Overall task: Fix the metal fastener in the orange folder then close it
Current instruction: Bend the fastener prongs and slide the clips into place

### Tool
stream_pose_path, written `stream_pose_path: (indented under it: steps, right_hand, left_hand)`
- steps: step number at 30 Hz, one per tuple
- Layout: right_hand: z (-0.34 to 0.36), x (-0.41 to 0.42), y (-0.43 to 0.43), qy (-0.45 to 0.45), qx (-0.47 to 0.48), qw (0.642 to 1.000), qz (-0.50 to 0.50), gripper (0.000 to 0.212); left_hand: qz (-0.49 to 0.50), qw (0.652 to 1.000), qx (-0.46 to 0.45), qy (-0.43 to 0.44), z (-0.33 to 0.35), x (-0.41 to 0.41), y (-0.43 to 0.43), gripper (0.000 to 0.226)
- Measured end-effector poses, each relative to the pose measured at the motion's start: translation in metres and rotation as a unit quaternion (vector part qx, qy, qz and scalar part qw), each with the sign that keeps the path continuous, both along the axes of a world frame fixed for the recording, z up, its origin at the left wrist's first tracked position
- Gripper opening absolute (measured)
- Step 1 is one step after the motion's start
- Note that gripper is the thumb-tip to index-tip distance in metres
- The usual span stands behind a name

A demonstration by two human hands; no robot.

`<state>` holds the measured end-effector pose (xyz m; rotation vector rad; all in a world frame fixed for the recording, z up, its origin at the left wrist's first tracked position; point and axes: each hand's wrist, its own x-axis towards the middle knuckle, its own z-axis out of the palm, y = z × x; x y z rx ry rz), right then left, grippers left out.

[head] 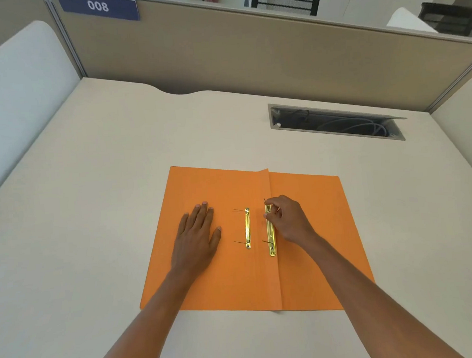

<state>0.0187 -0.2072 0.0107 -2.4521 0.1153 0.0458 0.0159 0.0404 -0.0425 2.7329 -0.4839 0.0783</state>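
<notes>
The right hand [286, 220] is curled at the far end of a gold metal strip [270, 233], thumb and fingertips pinched around a thin dark prong that stands up there, most likely to thread or bend it through the strip's hole; a second prong sticks up near the strip's near end, not yet pressed flat. The left hand [198, 231] lies open and flat, palm down, fingers spread on the left leaf of the orange folder [236, 285], gripping nothing; it seems placed there to pin the light card so it does not slide or lift while the other hand works. Between the two hands sits a second gold strip [247, 228], narrower-looking, slotted along its length, with two fine prongs angled out to its left, so the fastener appears to be in two parts and only partly assembled. The folder is spread open in the middle of the table [90, 189], nearer the near edge, its matte, faintly ribbed card creased along a central fold just right of the strips. The metal is thin, shiny and springy-looking. The table is smooth, pale and matte; a rectangular cable slot [337, 122] with wires lies far to the right.
</notes>
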Motion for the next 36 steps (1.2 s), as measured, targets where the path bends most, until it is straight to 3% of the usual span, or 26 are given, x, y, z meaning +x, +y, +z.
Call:
stream_pose_path:
  steps: [4,7,11,15,19,25,36]
  right_hand:
    - [-0.004,0.004,0.001,-0.02,-0.035,0.999,-0.007,0.012]
    - [-0.007,0.005,0.001,-0.03,-0.047,0.998,-0.009,0.013]
    - [-0.01,0.005,-0.002,-0.037,-0.059,0.998,0.0,0.015]
    - [-0.013,0.005,-0.004,-0.055,-0.054,0.997,-0.004,0.016]
    - [-0.016,0.006,-0.005,-0.071,-0.038,0.997,-0.014,0.012]
    - [-0.019,0.009,-0.009,-0.07,-0.025,0.997,-0.022,0.007]
    - [0.0,0.023,-0.029,0.042,0.065,0.997,0.02,0.006]
  left_hand:
    - [-0.002,1.0,-0.002,-0.012,0.003,0.003,-0.002,0.053]
    - [-0.018,0.999,-0.004,-0.043,0.005,0.002,-0.007,0.044]
    - [-0.139,0.984,-0.073,-0.089,0.005,-0.003,-0.023,0.037]
    - [-0.255,0.959,-0.111,-0.044,0.009,-0.004,-0.041,0.04]
    - [-0.312,0.946,-0.088,0.01,0.009,0.0,-0.055,0.055]
    - [-0.324,0.946,0.008,0.009,-0.001,0.002,-0.07,0.075]
    - [-0.324,0.946,0.015,-0.011,-0.007,0.003,-0.07,0.071]
